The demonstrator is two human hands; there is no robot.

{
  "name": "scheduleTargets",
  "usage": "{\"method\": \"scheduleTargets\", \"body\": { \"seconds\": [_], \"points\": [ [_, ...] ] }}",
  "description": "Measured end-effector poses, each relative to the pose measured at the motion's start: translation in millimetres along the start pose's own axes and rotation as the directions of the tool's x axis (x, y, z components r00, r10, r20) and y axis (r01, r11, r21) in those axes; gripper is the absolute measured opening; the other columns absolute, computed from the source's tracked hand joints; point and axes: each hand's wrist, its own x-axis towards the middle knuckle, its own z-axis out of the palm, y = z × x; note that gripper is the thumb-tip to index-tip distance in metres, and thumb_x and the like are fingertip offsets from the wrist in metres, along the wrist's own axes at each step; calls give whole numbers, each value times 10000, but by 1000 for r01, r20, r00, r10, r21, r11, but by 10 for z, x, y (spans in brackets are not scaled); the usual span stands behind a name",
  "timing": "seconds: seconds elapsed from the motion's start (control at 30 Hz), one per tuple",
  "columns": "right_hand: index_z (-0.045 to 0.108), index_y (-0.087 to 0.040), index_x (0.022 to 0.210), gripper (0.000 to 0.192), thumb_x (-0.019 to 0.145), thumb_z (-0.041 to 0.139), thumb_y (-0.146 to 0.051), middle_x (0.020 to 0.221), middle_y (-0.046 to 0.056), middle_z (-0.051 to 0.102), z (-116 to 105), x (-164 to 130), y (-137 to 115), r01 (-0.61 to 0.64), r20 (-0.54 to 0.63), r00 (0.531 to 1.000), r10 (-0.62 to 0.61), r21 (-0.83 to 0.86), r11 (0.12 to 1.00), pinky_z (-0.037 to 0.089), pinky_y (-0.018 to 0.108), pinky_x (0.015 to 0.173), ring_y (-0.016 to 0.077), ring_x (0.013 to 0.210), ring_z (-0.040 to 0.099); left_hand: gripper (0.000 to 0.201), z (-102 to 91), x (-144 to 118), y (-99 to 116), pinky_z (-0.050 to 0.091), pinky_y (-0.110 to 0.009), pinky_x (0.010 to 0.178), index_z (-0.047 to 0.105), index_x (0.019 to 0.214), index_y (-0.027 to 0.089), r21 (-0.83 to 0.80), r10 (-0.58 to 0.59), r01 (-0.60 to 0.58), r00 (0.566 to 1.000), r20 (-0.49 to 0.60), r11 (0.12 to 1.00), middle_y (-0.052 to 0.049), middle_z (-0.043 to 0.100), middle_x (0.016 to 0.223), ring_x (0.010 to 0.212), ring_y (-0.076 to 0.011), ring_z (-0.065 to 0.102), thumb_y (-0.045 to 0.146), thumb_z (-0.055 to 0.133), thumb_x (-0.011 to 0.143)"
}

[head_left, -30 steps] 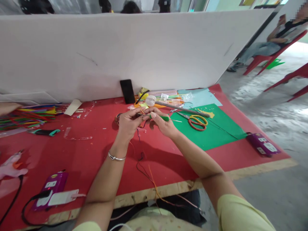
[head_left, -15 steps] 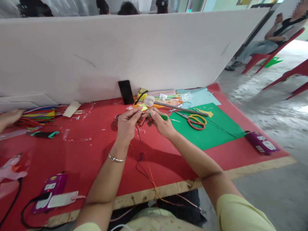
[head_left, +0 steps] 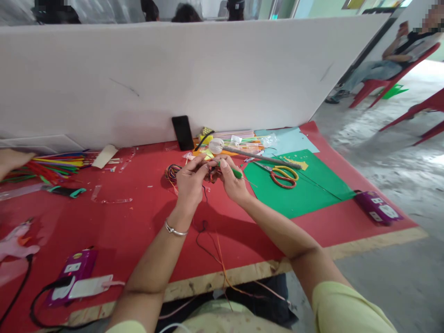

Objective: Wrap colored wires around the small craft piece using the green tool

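**Item: fine wire work, both hands at mid-worktop**

Left hand (head_left: 189,182) pinched shut on thin coloured wires (head_left: 208,175). Right hand (head_left: 231,181) closed round green-handled tool (head_left: 237,173). Location: just left of scissors (head_left: 284,175). Advice: brace wrists, keep tool tip steady, strands taut.

Left hand (head_left: 189,182) and right hand (head_left: 231,181) pinch green-handled tool (head_left: 236,173), thin wires (head_left: 208,240) trailing over red table (head_left: 121,222).

hands (head_left: 210,178) closer together | green tool (head_left: 237,173) tipped downward

white partition (head_left: 215,74), grey floor (head_left: 385,152), red chairs (head_left: 388,83)
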Motion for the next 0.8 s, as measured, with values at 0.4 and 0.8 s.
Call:
{"method": "scheduleTargets", "body": {
  "seconds": [0.4, 0.8],
  "points": [
    [734, -225, 974, 474, 923, 827, -687, 798, 4, 705, -183, 150, 3, -275, 243, 946, 215, 248, 929, 563, 264, 638, 159, 716, 635, 270, -167, 108, 364, 412, -208, 485, 892, 826, 159, -3, -392, 406, 885, 252, 914, -52, 772, 739, 586, -111, 608, 167, 900, 555],
    [713, -205, 977, 363, 917, 802, -552, 729, -6, 716, -272, 194, 29, -385, 322, 900, 293, 274, 881, 537, 237, 607, 144, 652, 635, 327, -270, 138, 375, 479, -231, 547, 939, 893, 203, 115, -361, 343, 861, 358, 932, -82, 822, 817, 634, -127, 653, 167, 950, 568]
  ]
}}
